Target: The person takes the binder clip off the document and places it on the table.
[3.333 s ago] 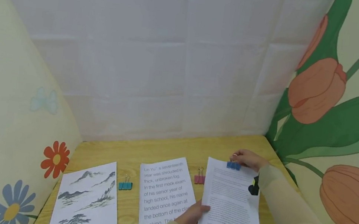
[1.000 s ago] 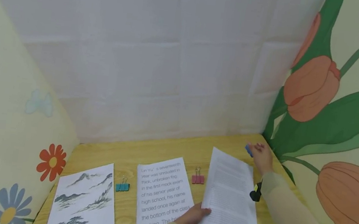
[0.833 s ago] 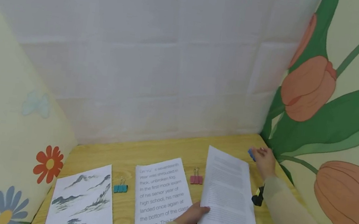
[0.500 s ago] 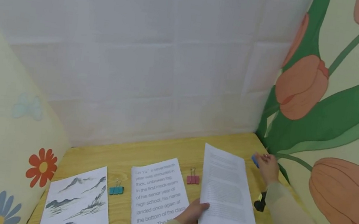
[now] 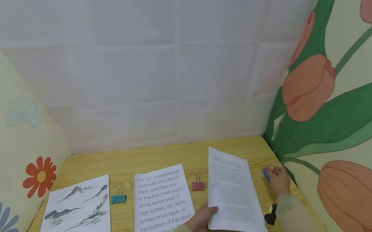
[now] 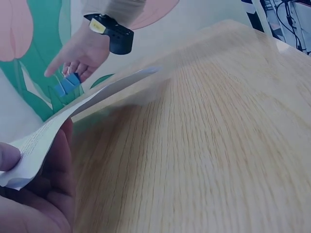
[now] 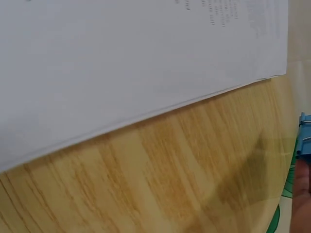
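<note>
My left hand (image 5: 202,219) pinches the left edge of a thin stack of printed paper (image 5: 235,191), thumb on top and fingers curled beneath. In the left wrist view the paper (image 6: 58,126) is tilted and bends, lifted off the table near that hand. At the right, my right hand (image 5: 278,180) holds a blue binder clip (image 5: 266,174) apart from the stack. The left wrist view shows that clip (image 6: 68,84) hanging at the fingers. Only a fingertip and part of the clip (image 7: 305,138) enter the right wrist view.
Left of the held stack lie a pink binder clip (image 5: 198,185), a large-print text stack (image 5: 162,206), a teal binder clip (image 5: 118,198) and a sheet with ink mountains (image 5: 78,207). The wooden table (image 5: 153,158) meets a white wall (image 5: 136,67) and a tulip-patterned side wall (image 5: 355,125).
The blue clip came off the stack's top edge in my right hand, which went right and lately lowered a little. The left hand still holds the stack, now raised. The view turned slightly right.
</note>
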{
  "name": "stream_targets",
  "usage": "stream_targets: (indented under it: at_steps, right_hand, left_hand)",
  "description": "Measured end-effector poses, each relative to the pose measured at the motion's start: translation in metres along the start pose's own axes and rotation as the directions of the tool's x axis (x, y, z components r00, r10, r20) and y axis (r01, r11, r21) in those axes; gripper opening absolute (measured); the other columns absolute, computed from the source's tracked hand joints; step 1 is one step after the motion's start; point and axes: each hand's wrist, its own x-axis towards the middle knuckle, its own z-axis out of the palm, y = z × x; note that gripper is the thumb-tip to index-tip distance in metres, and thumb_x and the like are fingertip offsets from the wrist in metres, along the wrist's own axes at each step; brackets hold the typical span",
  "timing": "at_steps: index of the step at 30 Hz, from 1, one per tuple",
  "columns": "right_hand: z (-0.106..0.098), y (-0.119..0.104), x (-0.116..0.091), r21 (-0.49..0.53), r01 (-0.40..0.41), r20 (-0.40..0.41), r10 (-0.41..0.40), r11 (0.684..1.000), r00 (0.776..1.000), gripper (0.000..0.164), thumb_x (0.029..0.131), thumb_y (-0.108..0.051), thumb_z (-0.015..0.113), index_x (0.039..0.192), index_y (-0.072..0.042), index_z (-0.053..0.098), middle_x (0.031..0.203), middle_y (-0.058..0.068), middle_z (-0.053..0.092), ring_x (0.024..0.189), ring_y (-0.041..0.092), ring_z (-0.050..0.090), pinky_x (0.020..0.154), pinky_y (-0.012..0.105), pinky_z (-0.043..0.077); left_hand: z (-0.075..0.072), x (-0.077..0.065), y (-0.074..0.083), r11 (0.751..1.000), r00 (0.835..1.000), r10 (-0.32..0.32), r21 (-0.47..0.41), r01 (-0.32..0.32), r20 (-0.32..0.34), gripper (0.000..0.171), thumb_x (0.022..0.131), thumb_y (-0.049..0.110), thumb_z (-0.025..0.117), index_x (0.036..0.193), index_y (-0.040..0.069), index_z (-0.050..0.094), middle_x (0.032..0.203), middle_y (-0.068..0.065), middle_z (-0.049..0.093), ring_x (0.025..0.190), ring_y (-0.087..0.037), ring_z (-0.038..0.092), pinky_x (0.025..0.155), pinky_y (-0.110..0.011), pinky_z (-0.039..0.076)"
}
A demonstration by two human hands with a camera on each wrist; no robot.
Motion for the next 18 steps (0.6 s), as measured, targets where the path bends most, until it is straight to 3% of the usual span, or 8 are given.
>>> stream_targets:
  at_steps: [8, 18]
  right_hand:
    - [-0.001, 0.007, -0.001, -0.037, -0.021, -0.015, 0.021, 0.999, 1.0, 0.078, 0.105, -0.043, 0.056, 0.15, 0.015, 0.029, 0.146, 0.039, 0.044, 0.136, 0.052, 0.042, 0.113, 0.059, 0.034]
    - [0.0, 0.018, -0.002, -0.055, -0.055, -0.043, 0.052, 0.997, 0.998, 0.076, 0.104, -0.041, 0.058, 0.148, 0.015, 0.032, 0.145, 0.04, 0.043, 0.135, 0.053, 0.042, 0.112, 0.06, 0.034]
  left_hand:
    - [0.005, 0.0, 0.004, 1.0, 1.0, -0.025, -0.005, 0.025, -0.015, 0.049, 0.106, 0.012, 0.047, 0.151, -0.006, 0.038, 0.117, -0.009, 0.07, 0.104, -0.023, 0.068, 0.095, -0.041, 0.052]
    - [0.01, 0.007, -0.003, 0.998, 1.0, -0.003, -0.055, 0.003, 0.005, 0.052, 0.105, 0.008, 0.046, 0.153, -0.007, 0.033, 0.121, -0.012, 0.069, 0.107, -0.026, 0.068, 0.096, -0.044, 0.053]
